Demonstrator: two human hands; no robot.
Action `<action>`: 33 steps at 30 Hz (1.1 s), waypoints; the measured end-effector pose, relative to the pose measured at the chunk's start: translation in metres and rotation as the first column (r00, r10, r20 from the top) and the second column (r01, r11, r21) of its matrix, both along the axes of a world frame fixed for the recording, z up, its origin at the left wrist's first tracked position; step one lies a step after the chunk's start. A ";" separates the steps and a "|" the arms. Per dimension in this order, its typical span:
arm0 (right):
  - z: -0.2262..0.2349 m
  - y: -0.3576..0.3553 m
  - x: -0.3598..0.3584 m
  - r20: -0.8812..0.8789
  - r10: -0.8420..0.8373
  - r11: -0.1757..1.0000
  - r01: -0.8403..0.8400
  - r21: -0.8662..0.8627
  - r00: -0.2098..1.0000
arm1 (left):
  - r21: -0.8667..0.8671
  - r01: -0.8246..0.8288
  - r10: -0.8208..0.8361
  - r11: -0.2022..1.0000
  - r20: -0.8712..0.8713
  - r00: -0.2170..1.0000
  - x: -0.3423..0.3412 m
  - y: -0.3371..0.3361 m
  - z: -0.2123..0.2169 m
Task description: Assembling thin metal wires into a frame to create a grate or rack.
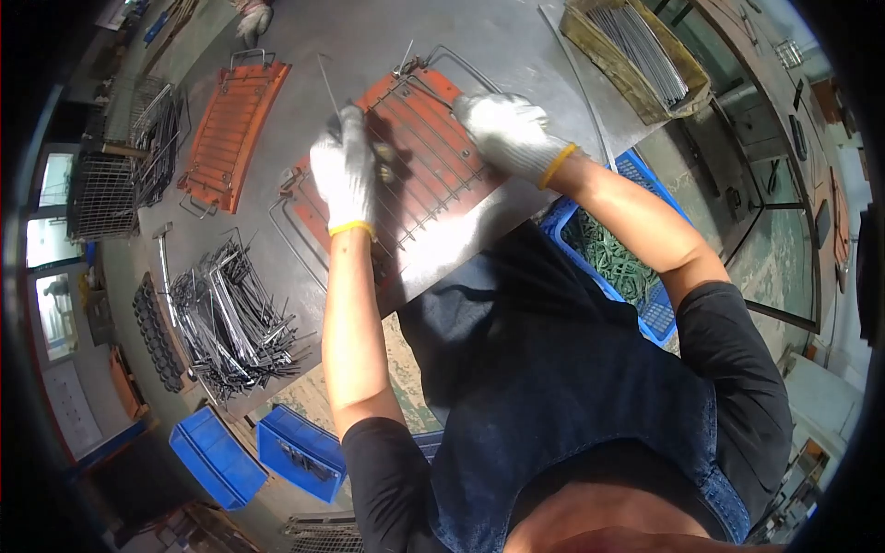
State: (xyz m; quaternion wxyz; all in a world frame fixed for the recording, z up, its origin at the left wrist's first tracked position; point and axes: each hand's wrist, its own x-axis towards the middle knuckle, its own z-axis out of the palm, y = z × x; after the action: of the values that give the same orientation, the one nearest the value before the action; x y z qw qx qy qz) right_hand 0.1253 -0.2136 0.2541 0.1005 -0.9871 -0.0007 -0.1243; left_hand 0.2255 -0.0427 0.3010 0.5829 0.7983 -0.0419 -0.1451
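My left hand (346, 175), in a white knit glove with a yellow cuff, is closed around a thin metal rod (327, 83) that sticks up past its fingertips. It is over the left part of an orange-red jig board (406, 111). Several thin metal rods (419, 134) lie across this board, and bent wire frames (466, 64) stick out at its ends. My right hand (507, 129), gloved the same way, is curled closed at the board's right end, beside the bent wire. What its fingers grip is hidden.
A second orange jig (230, 138) lies to the left on the grey metal table (304, 120). Bundled wire pieces (235, 323) sit at the near left corner. A tray of rods (636, 55) stands far right. Blue crates (217, 456) are below the table, one holding green pieces (608, 258).
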 end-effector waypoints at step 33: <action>0.035 0.004 0.029 -0.457 0.051 0.996 -0.009 0.094 0.888 | 0.278 0.244 -0.253 0.929 -0.003 0.967 0.034 -0.023 -0.011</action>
State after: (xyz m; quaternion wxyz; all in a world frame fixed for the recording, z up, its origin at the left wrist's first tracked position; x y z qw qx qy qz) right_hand 0.1538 -0.2094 0.2895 0.1437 -0.9829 0.0132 0.1143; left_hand 0.2594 -0.0655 0.2903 0.4422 0.8623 -0.1316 -0.2089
